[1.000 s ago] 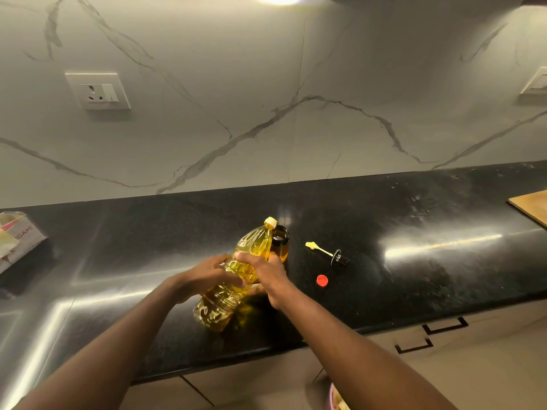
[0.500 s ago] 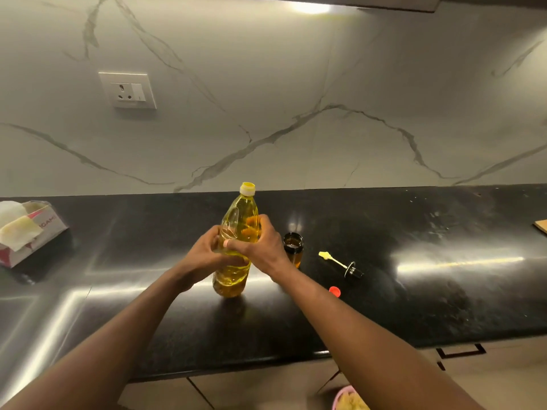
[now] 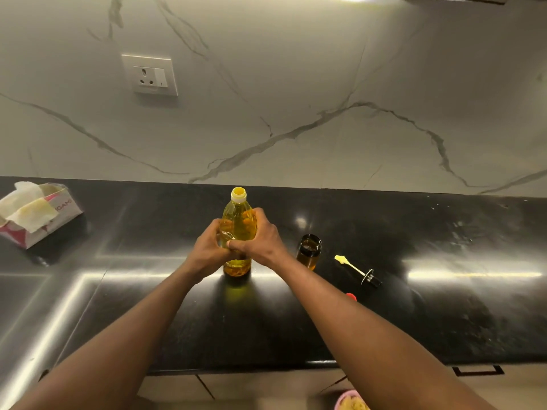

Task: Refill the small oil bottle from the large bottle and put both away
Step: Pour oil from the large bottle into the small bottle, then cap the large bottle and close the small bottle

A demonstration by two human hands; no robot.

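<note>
A black stone bench (image 3: pixel 444 321) runs under a veined marble wall with a socket (image 3: pixel 149 74). A tissue box (image 3: pixel 44 220) sits at the bench's left end.

The large bottle (image 3: pixel 237 216) stands upright about midway between the back and front edges. Its yellow neck is uncapped. We hold it with both hands. The left hand (image 3: pixel 208 248) and the right hand (image 3: pixel 262 241) each wrap curled fingers round the body from opposite sides. The small oil bottle (image 3: pixel 309 253) stands just beside the right wrist, its mouth open and oil inside. Its pourer (image 3: pixel 370 279) lies farther toward the right end. A red cap (image 3: pixel 351 296) lies nearer the front edge, partly hidden by the right forearm.

We judge the pour done and capping next. Hazards from here:

- Squeeze: the thin plastic wall will likely flex. A hard grip on an open bottle can push oil out of the neck.
- Knock: the right wrist passes close to the open small oil bottle. A careless withdrawal can tip it and spill oil.
- Sweep: the forearm can drag the red cap off the front edge.
- Slip: any oil film on the fingers weakens the hold when we lift.
</note>
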